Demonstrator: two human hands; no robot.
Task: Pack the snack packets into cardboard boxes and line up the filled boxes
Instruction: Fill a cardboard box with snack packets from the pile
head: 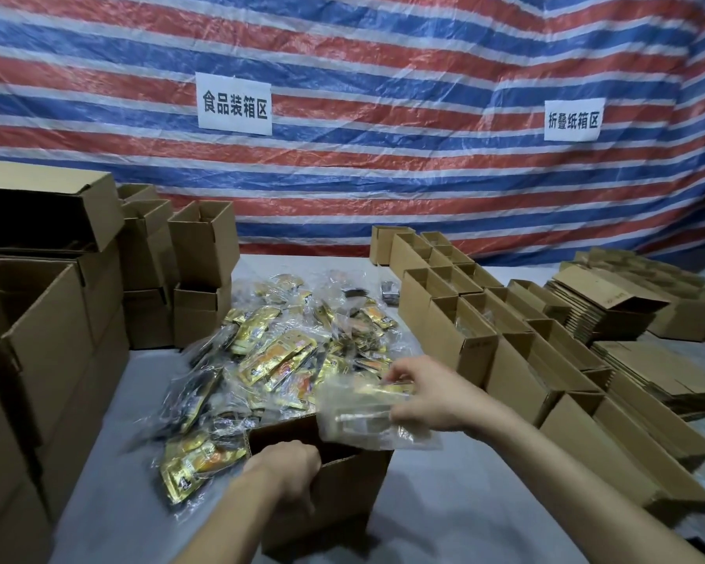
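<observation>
"Head view: which step are we on?"
"Loading. On the surface (444, 514), left of the box row (465, 339) and against the packet pile (285, 360), our left grip (288, 462) holds the near rim of the open box (353, 492). Our right grip (428, 394) pinches a clear-wrapped snack packet (367, 417) over its mouth."
"Next?"
"Lower it inside. Pile crowds the far edge; bare room lies nearer us."

Striped tarp (383, 177) bearing two paper signs (234, 103)

One left hand (290, 466), one right hand (424, 396), two paper signs (234, 103) (572, 119), one striped tarp (383, 177), one packet heap (285, 352).
</observation>
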